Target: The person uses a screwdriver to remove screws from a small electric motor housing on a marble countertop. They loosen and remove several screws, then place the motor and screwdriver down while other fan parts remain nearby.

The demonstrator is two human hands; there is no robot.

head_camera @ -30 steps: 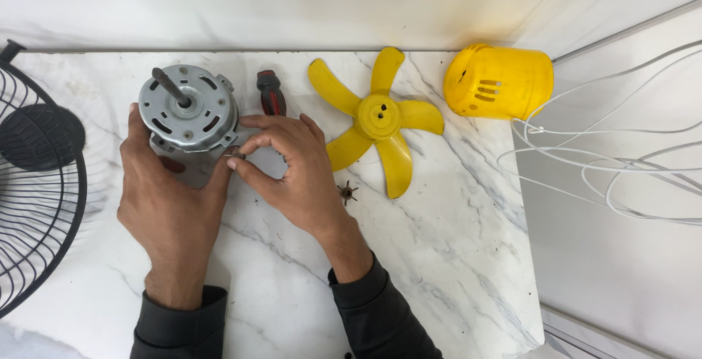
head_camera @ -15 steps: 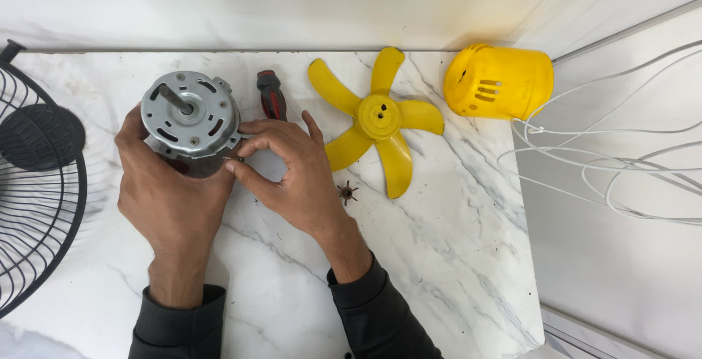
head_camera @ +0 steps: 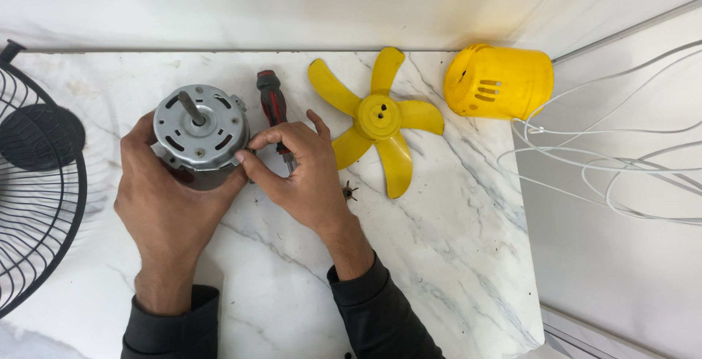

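Note:
A round grey metal fan motor (head_camera: 199, 134) with a short shaft pointing up stands on the white marble table (head_camera: 409, 257). My left hand (head_camera: 167, 205) wraps around its lower body from the left and below. My right hand (head_camera: 300, 176) pinches at the motor's right rim with thumb and forefinger; whether a small part sits between them is hidden. A red and black screwdriver (head_camera: 273, 110) lies just beyond my right hand, its tip under my fingers.
A yellow five-blade fan propeller (head_camera: 380, 119) lies right of my hand, a yellow motor cover (head_camera: 501, 81) further right. A small dark star-shaped piece (head_camera: 349, 192) sits by my wrist. A black wire fan guard (head_camera: 36, 176) fills the left edge. White cable (head_camera: 607, 176) loops on the right.
The motor has tilted a little in my left hand, its face turning more toward the camera. My right fingers stay at its right rim.

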